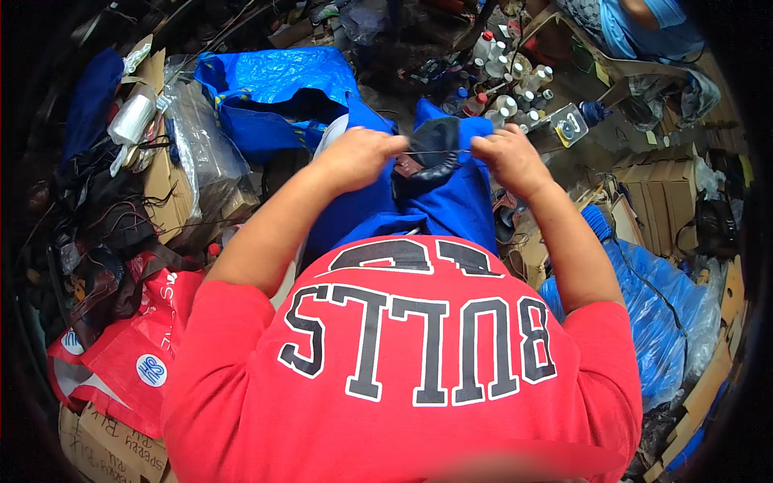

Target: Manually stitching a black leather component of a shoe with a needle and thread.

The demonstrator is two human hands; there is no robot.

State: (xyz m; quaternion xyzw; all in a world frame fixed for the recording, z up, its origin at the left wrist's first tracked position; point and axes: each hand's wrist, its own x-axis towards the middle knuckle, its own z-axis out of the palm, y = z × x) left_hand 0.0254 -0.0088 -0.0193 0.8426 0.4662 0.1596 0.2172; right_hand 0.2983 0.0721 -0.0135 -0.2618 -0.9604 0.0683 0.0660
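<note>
A thin dark thread (pixel 439 151) stretches taut between my two closed hands, just above my lap. My left hand (pixel 364 157) pinches its left end, and my right hand (pixel 507 157) pinches the other. Under the thread, a black item that looks like a shoe (pixel 425 179) sits between my knees, with a brownish inside partly showing. Blue cloth (pixel 459 205) covers my legs around it. Whether the thread runs into the black item cannot be made out.
A blue bag (pixel 282 68) gapes beyond my left hand. Several capped bottles (pixel 506 105) stand ahead to the right, near a clear container (pixel 568 126). Cardboard boxes (pixel 660 193) and a blue plastic bundle (pixel 644 306) lie right; a red bag (pixel 137 346) lies left. Another person's blue sleeve (pixel 664 32) shows far right.
</note>
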